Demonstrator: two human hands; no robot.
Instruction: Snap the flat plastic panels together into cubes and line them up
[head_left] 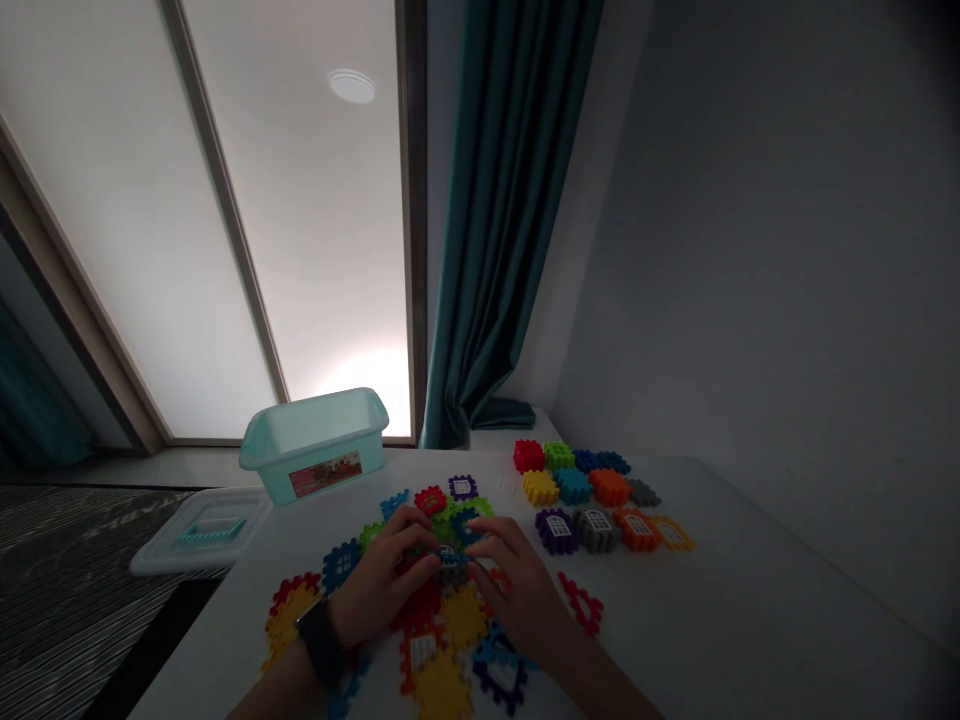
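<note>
Blue interlocking block (pixel 452 557) held between left hand (pixel 379 578) and right hand (pixel 510 585), fingers closed on it | more colored blocks (pixel 574 487) in rows near table (pixel 750 590) far edge

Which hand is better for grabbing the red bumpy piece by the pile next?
Probably your right hand. It's on the same side as the red plastic piece and closest to it. Your left hand, with the watch, is farther away, on the other side.

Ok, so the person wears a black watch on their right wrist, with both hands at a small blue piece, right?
No: the head view shows the black watch on the left wrist. The rest holds: the left hand and right hand are both at the small blue piece.
</note>
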